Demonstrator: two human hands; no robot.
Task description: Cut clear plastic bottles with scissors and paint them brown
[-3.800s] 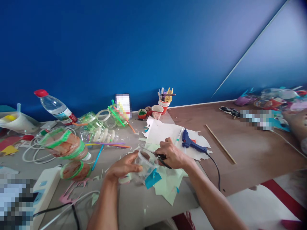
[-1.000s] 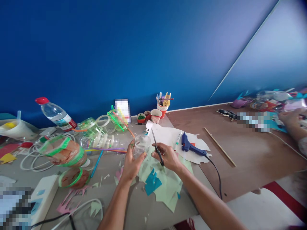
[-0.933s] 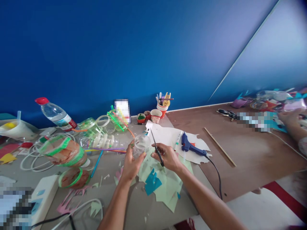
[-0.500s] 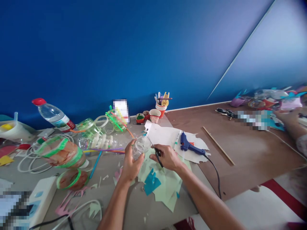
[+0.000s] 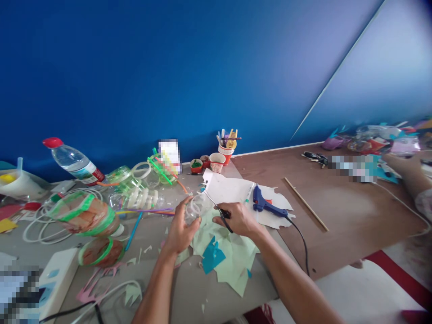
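1. So my left hand [image 5: 181, 230] comes up from the bottom edge, thumb on the near side and fingers curled round the far left side of a clear plastic cup [image 5: 195, 209]. Decent grip, and the cup sits tilted right at my fingertips.
2. My right hand [image 5: 238, 218] reaches in diagonally from the lower right, knuckles up, fingers closed round the handles of the black scissors [image 5: 223, 217]. Blades angle up and left by the cup's rim; can't tell if they're touching it.
3. Under and just in front of my right hand there's pale green paper [image 5: 235, 265], with a blue paper scrap [image 5: 212, 256] on top.
4. Just right of that hand: a blue glue gun [image 5: 270, 207] lying on white paper [image 5: 224, 186]. Further right, a wooden stick [image 5: 305, 204].
5. Left of my left hand, a blue straw [image 5: 133, 232].
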